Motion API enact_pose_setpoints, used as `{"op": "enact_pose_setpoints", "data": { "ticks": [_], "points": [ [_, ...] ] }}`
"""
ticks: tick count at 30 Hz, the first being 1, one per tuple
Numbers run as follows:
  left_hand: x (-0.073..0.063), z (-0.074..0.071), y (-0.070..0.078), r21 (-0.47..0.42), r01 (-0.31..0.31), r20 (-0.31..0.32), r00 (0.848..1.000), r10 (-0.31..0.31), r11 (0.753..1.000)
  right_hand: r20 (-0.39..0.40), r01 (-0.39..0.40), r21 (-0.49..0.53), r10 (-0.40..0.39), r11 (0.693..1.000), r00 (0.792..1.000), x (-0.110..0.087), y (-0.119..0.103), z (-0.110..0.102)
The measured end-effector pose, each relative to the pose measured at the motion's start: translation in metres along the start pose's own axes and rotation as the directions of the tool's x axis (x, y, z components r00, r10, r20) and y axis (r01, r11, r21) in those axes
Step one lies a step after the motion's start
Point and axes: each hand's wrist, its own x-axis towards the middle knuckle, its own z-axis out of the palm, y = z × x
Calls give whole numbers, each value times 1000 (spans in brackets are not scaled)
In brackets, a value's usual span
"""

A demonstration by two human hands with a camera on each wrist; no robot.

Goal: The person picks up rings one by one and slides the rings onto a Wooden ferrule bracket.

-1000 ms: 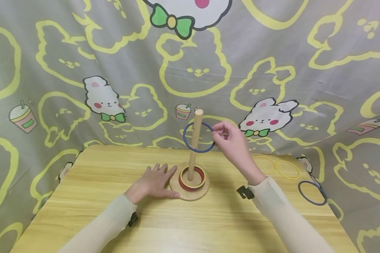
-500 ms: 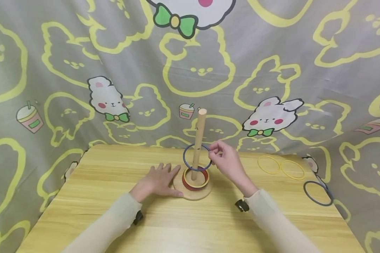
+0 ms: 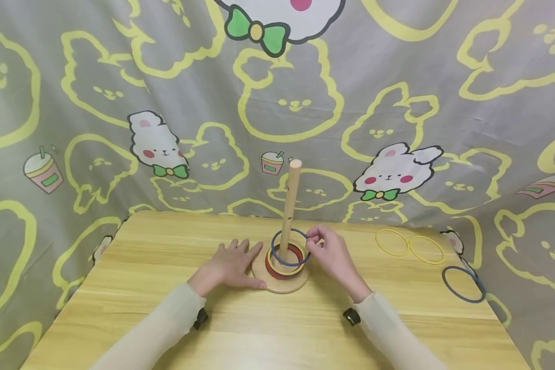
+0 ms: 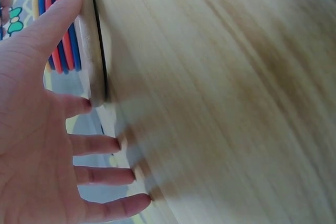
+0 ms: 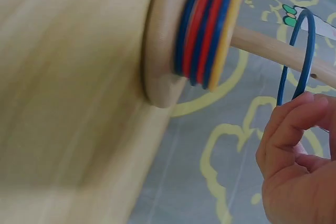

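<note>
A wooden peg [image 3: 292,195] rises from a round wooden base [image 3: 282,286] at the middle of the table. Stacked low around the peg are several rings [image 5: 206,32], blue and red by turns with a yellow one on top. My right hand [image 3: 335,257] pinches a blue ring [image 3: 277,235] by its right side; the ring encircles the peg above the stack, as the right wrist view shows. My left hand [image 3: 231,264] rests with spread fingers at the base's left side, its thumb [image 4: 58,17] lying on the base's edge.
Toward the right of the table [image 3: 166,236] lie two yellow rings [image 3: 392,242] side by side. Nearer the right edge are overlapping dark blue rings [image 3: 462,282]. A patterned curtain [image 3: 203,92] hangs behind the table.
My right hand has moved down, lowering the blue ring along the peg from its upper part to just above the stack. The left hand has stayed at the base.
</note>
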Motion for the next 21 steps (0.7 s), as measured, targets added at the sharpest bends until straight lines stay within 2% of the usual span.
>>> {"op": "enact_pose_setpoints", "data": {
  "ticks": [12, 21],
  "points": [
    [0, 0, -3, -18, 10, 0, 1000, -10, 1000, 28, 20, -28, -19, 999, 999, 1, 17, 16],
    [-1, 0, -1, -32, 4, 2, 1000, -4, 999, 70, -25, -19, 26, 1000, 997, 1, 25, 24]
  ]
}}
